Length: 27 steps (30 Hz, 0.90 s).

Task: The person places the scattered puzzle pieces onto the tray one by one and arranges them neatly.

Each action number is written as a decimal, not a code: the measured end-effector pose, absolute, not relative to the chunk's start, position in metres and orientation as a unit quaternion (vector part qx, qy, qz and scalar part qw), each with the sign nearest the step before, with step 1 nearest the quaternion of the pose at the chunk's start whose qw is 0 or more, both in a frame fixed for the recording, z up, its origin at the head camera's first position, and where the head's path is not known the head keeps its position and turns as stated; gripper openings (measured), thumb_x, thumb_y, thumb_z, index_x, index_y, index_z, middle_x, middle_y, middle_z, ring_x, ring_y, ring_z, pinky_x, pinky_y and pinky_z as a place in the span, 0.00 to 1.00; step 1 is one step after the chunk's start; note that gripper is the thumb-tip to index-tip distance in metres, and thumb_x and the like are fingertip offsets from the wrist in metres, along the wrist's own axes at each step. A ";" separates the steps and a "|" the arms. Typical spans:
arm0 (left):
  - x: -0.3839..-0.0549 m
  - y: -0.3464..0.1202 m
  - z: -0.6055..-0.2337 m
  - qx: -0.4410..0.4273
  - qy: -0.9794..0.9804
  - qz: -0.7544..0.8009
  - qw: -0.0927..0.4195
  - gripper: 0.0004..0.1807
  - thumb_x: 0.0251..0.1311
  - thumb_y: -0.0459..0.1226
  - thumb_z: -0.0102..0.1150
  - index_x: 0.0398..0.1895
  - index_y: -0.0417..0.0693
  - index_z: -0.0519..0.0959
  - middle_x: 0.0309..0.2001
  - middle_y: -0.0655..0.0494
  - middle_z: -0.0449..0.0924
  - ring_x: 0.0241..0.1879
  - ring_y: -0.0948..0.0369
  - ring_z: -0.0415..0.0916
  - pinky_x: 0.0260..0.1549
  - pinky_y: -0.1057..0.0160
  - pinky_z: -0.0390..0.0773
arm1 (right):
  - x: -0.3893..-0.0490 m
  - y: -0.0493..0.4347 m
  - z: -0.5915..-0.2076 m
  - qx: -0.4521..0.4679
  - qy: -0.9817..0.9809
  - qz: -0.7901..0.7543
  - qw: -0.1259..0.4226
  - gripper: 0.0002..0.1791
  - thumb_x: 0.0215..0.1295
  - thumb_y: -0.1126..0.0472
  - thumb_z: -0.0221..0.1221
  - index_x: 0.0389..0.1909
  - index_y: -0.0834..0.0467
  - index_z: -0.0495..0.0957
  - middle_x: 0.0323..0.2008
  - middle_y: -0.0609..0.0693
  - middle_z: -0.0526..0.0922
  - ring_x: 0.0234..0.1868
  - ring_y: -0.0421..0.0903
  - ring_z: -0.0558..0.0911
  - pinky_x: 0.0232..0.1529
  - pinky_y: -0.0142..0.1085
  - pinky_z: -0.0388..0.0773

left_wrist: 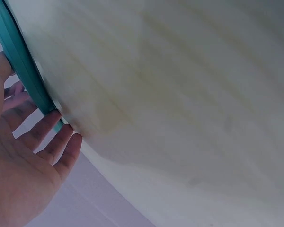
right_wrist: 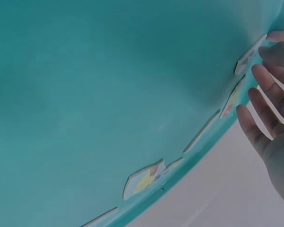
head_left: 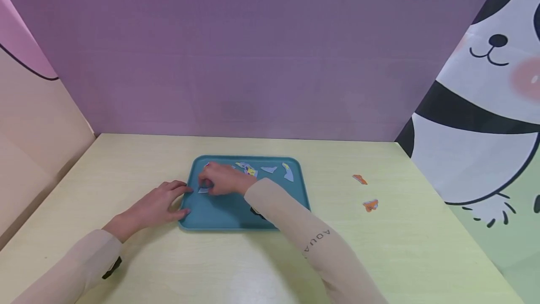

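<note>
Tray (head_left: 206, 215), teal, one: lies on the table (head_left: 190, 271), long axis left to right. Puzzle piece (head_left: 203, 191), one: lies inside the tray's left side, long axis roughly left to right, partly hidden. Right hand (head_left: 225, 179): thumb and forefinger narrow, pinching that piece. Left hand (head_left: 158, 206): fingers spread, touching the tray's left rim.

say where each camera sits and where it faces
Head: on the head, facing forward and down at the tray; left hand, right hand and sleeves show.
Left wrist: worn there, facing the table and tray edge; left hand shows.
Right wrist: worn there, facing the tray; right hand shows.
Head and right wrist share the pieces.
</note>
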<state>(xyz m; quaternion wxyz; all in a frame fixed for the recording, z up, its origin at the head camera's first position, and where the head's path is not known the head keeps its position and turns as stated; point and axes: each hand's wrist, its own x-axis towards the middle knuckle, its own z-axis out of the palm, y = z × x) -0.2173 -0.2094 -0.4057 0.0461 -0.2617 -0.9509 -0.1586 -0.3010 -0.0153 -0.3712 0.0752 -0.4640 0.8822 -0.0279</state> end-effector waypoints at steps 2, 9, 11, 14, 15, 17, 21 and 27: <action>-0.217 -0.209 -0.405 -0.260 -0.952 -0.157 0.045 0.27 0.51 0.46 0.62 0.52 0.41 0.74 0.52 0.45 0.73 0.51 0.47 0.70 0.50 0.48 0.74 | -0.301 -0.013 -0.370 -0.465 0.882 -0.025 0.071 0.14 0.56 0.62 0.60 0.45 0.52 0.79 0.37 0.45 0.78 0.42 0.40 0.71 0.42 0.27 0.71; -0.215 -0.209 -0.403 -0.258 -0.952 -0.156 0.045 0.26 0.51 0.46 0.62 0.51 0.41 0.74 0.53 0.45 0.73 0.51 0.47 0.70 0.50 0.48 0.73 | -0.299 -0.006 -0.364 -0.466 0.883 -0.005 0.063 0.14 0.57 0.59 0.60 0.46 0.52 0.78 0.36 0.46 0.78 0.41 0.41 0.70 0.41 0.29 0.71; -0.215 -0.209 -0.403 -0.258 -0.952 -0.157 0.045 0.26 0.51 0.46 0.62 0.51 0.41 0.75 0.53 0.45 0.73 0.51 0.47 0.70 0.50 0.48 0.73 | -0.297 -0.003 -0.362 -0.465 0.883 -0.002 0.065 0.15 0.57 0.59 0.59 0.46 0.52 0.78 0.35 0.46 0.77 0.41 0.41 0.69 0.39 0.29 0.70; -0.214 -0.209 -0.402 -0.256 -0.953 -0.157 0.043 0.26 0.51 0.46 0.62 0.52 0.42 0.74 0.53 0.45 0.73 0.51 0.47 0.70 0.50 0.47 0.73 | -0.295 0.003 -0.362 -0.465 0.883 -0.004 0.067 0.15 0.57 0.59 0.60 0.47 0.53 0.79 0.35 0.46 0.78 0.40 0.41 0.69 0.38 0.29 0.69; -0.214 -0.209 -0.402 -0.255 -0.953 -0.157 0.043 0.26 0.51 0.46 0.62 0.52 0.42 0.74 0.53 0.45 0.73 0.52 0.46 0.70 0.50 0.47 0.73 | -0.294 0.005 -0.362 -0.467 0.882 -0.004 0.066 0.15 0.57 0.59 0.59 0.46 0.53 0.79 0.35 0.47 0.78 0.40 0.41 0.69 0.39 0.29 0.70; -0.213 -0.209 -0.402 -0.254 -0.954 -0.157 0.042 0.26 0.51 0.46 0.62 0.52 0.42 0.74 0.53 0.45 0.73 0.52 0.46 0.70 0.50 0.47 0.74 | -0.293 0.009 -0.362 -0.469 0.881 -0.006 0.064 0.15 0.57 0.60 0.60 0.46 0.54 0.79 0.35 0.47 0.78 0.41 0.41 0.69 0.39 0.29 0.70; -0.213 -0.208 -0.401 -0.250 -0.955 -0.155 0.040 0.27 0.51 0.47 0.62 0.52 0.42 0.74 0.53 0.45 0.72 0.52 0.46 0.70 0.50 0.47 0.74 | -0.292 0.019 -0.363 -0.472 0.880 -0.005 0.056 0.14 0.57 0.60 0.59 0.45 0.53 0.79 0.36 0.46 0.78 0.41 0.41 0.68 0.39 0.29 0.69; -0.212 -0.207 -0.399 -0.246 -0.956 -0.157 0.037 0.27 0.51 0.46 0.62 0.53 0.41 0.74 0.54 0.43 0.72 0.52 0.45 0.70 0.49 0.46 0.74 | -0.290 0.036 -0.362 -0.468 0.882 0.001 0.051 0.14 0.57 0.59 0.59 0.45 0.52 0.79 0.36 0.47 0.78 0.41 0.41 0.68 0.39 0.31 0.69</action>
